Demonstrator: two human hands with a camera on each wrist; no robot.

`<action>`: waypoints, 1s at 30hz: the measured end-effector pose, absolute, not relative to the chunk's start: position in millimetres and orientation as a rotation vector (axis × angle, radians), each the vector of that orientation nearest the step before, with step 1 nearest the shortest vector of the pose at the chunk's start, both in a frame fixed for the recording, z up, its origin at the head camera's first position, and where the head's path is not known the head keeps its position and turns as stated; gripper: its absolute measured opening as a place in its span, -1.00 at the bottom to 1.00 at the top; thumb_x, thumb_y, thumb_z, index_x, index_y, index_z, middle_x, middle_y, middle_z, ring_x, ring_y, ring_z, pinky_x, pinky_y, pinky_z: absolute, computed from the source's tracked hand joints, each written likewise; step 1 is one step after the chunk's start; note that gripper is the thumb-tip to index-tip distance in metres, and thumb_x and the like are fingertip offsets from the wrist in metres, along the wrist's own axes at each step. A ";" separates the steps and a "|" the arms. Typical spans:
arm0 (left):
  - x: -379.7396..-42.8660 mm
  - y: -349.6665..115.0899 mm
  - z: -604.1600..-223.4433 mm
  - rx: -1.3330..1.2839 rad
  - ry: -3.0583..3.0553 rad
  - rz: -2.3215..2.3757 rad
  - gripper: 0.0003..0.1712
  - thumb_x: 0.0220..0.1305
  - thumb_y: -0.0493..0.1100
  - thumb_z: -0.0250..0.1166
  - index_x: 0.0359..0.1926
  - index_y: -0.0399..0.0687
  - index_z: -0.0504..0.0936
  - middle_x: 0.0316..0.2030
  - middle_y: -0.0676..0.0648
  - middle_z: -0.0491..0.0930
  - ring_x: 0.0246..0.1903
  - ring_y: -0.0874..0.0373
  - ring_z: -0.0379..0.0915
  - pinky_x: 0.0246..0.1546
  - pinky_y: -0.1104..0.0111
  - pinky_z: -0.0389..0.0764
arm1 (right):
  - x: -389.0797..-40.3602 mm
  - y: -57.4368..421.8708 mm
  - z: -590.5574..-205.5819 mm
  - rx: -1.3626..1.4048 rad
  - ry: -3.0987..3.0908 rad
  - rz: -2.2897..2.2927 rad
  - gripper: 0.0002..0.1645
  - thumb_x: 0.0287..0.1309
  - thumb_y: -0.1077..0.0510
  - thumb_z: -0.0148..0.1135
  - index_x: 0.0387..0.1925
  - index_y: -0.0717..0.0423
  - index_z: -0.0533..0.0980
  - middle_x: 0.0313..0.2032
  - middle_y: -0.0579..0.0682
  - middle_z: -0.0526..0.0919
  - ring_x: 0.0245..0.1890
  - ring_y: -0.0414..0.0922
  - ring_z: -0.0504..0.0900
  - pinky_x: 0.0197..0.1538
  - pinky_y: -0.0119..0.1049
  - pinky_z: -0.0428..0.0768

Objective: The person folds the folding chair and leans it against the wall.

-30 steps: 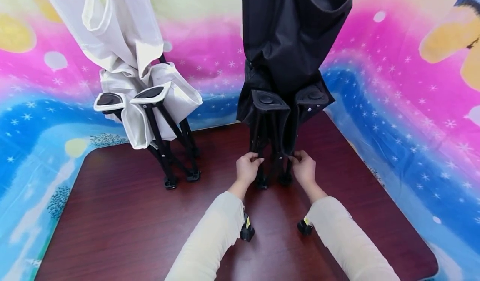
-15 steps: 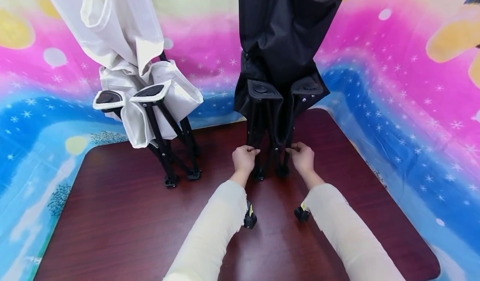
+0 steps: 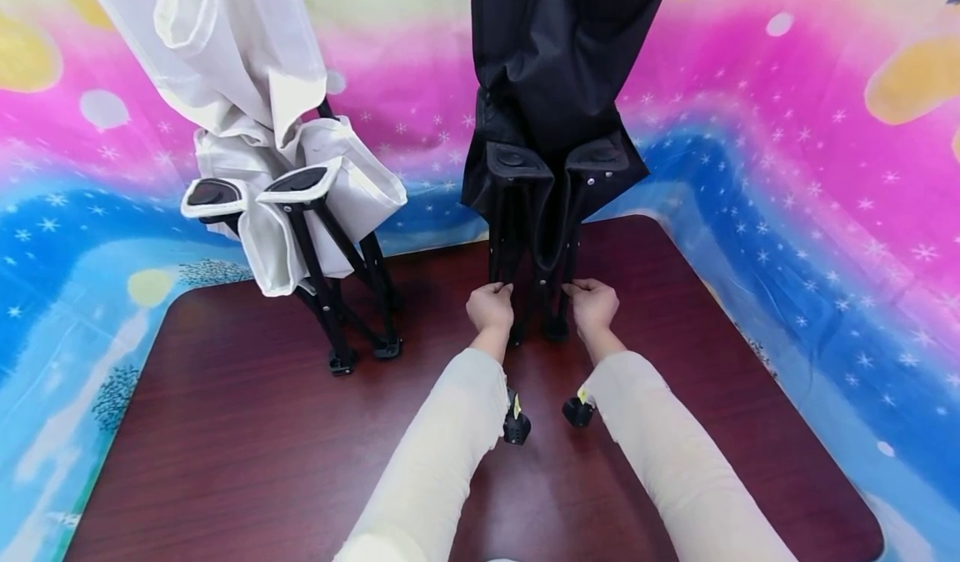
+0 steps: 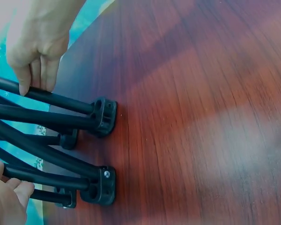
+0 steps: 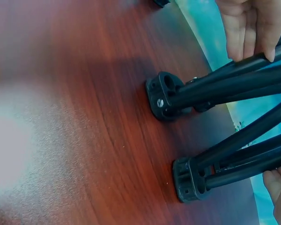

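Observation:
A folded black folding chair [image 3: 566,78] stands on the dark red wooden table [image 3: 247,429], its fabric seat and back bunched above the legs. My left hand [image 3: 491,310] pinches one of its front legs low down. On the opposite side, my right hand [image 3: 595,305] pinches the other front leg. Both wrist views show fingertips and thumbs on slim black tubes just above the plastic feet. The feet [image 4: 103,185] touch the tabletop; one more foot [image 5: 166,96] with a bright screw shows in the right wrist view. The chair's top is cut off in the head view.
To the left stands a folded white folding chair [image 3: 232,70] with black legs, apart from the black one. A colourful printed cloth [image 3: 750,128] hangs close behind the table and along its sides. Small black wrist devices hang under both sleeves.
The black chair has shifted back toward the table's far edge and slightly left, with both hands moving along on its legs. The white chair has stayed in place.

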State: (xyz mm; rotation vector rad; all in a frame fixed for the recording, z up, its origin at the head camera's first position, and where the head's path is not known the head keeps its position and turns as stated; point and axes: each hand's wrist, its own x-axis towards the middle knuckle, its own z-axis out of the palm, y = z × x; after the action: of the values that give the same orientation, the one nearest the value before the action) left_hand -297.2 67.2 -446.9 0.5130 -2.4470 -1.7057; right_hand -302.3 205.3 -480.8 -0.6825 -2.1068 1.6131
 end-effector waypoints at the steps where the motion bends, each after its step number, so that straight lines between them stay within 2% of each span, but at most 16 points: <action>1: -297.2 67.9 -446.1 0.531 -2.429 -1.738 -0.82 0.02 -0.15 0.27 -0.33 -0.12 0.68 -0.38 -0.06 0.62 -0.26 0.11 0.49 -0.27 0.37 0.49 | -301.0 202.2 -475.5 -0.683 -2.132 1.570 -0.84 -0.12 0.30 0.23 -0.42 0.33 0.59 -0.44 0.16 0.62 -0.45 -0.10 0.58 -0.38 -0.32 0.52; 7: -297.2 74.9 -440.3 0.666 -2.283 -1.977 -0.75 0.05 -0.15 0.24 -0.23 -0.13 0.64 -0.22 -0.11 0.57 -0.11 0.07 0.40 -0.14 0.35 0.44 | -299.3 195.2 -459.0 -0.697 -2.217 1.460 -0.82 -0.05 0.26 0.19 -0.38 0.31 0.59 -0.34 0.18 0.59 -0.25 -0.01 0.50 -0.16 -0.27 0.44; 16: -305.8 82.8 -446.0 0.760 -2.221 -2.103 -0.67 0.12 -0.23 0.17 -0.04 0.00 0.54 -0.07 -0.07 0.49 -0.01 0.10 0.33 -0.05 0.33 0.37 | -307.0 187.7 -453.1 -0.748 -2.206 1.459 -0.81 -0.04 0.30 0.15 -0.35 0.34 0.57 -0.31 0.21 0.58 -0.22 0.03 0.49 -0.15 -0.24 0.45; 19: -334.4 90.2 -492.9 0.683 -2.224 -2.005 -0.64 0.05 -0.16 0.23 -0.06 0.12 0.56 -0.16 -0.02 0.55 -0.08 0.14 0.39 -0.15 0.44 0.41 | -310.9 187.3 -450.8 -0.787 -2.265 1.436 -0.79 0.02 0.28 0.11 -0.30 0.31 0.57 -0.26 0.19 0.58 -0.16 0.02 0.47 -0.11 -0.24 0.44; 23: -348.1 90.8 -514.0 0.591 -2.313 -2.028 -0.53 0.06 -0.05 0.23 0.06 0.20 0.45 -0.06 -0.01 0.49 0.03 0.15 0.28 -0.07 0.44 0.34 | -321.1 190.6 -455.1 -0.814 -2.336 1.441 -0.75 0.06 0.28 0.08 -0.20 0.25 0.55 -0.19 0.15 0.56 -0.09 -0.01 0.43 -0.08 -0.23 0.43; 24: -339.3 88.3 -498.1 0.571 -2.359 -2.064 -0.50 0.11 -0.06 0.17 0.13 0.16 0.37 0.03 -0.04 0.41 0.09 0.12 0.20 -0.02 0.39 0.31 | -325.9 192.8 -460.8 -0.792 -2.326 1.441 -0.75 0.05 0.26 0.10 -0.21 0.21 0.57 -0.21 0.12 0.57 -0.11 -0.03 0.45 -0.13 -0.28 0.45; 26: -324.1 82.5 -469.5 0.527 -2.440 -2.170 -0.43 0.20 -0.09 0.08 0.24 0.08 0.19 0.18 -0.07 0.21 0.19 0.07 -0.01 0.08 0.26 0.21 | -330.7 194.5 -463.1 -0.773 -2.367 1.447 -0.71 0.06 0.25 0.09 -0.14 0.17 0.54 -0.15 0.11 0.55 -0.07 -0.04 0.43 -0.11 -0.27 0.45; 30: -313.5 73.4 -443.9 0.385 -2.537 -2.234 -0.35 0.25 -0.11 0.01 0.31 0.01 -0.02 0.27 -0.09 -0.02 0.24 0.04 -0.20 0.13 0.21 0.10 | -332.4 192.7 -459.5 -0.712 -2.416 1.476 -0.63 0.09 0.22 0.06 -0.02 0.13 0.46 -0.05 0.09 0.49 0.01 -0.07 0.37 -0.05 -0.28 0.41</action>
State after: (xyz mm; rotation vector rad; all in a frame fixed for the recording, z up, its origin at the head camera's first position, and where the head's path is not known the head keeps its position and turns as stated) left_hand -313.5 73.4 -443.9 0.3848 -2.5373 -2.2340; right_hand -332.4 192.7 -459.5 -0.7121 -2.4165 1.4763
